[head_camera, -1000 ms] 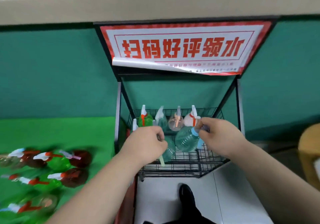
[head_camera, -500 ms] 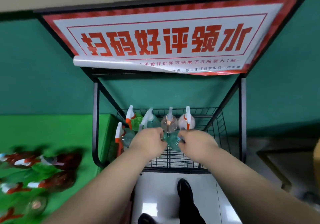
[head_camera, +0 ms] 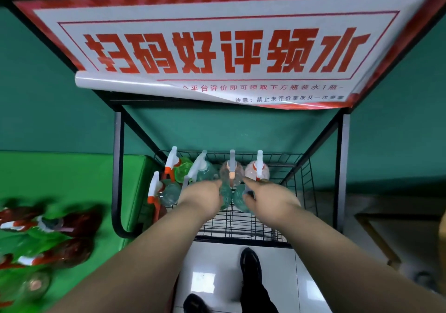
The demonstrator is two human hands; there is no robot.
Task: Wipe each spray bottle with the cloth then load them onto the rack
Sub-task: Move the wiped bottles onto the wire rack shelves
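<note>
A black wire rack (head_camera: 253, 225) stands on the pale tiled floor (head_camera: 311, 279). On its mesh shelf, spray bottles (head_camera: 231, 172) stand upright, four in a row along the back and others in front at the left. Just beside it is a green table (head_camera: 72, 179), where more bottles (head_camera: 74, 223) lie on their sides, blurred.

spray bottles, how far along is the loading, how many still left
Done: at least five bottles stand in the rack basket. In hand: the left hand grips one teal bottle, the right hand another, both over the basket's front. Left: several blurred bottles lie on the green table.
</note>
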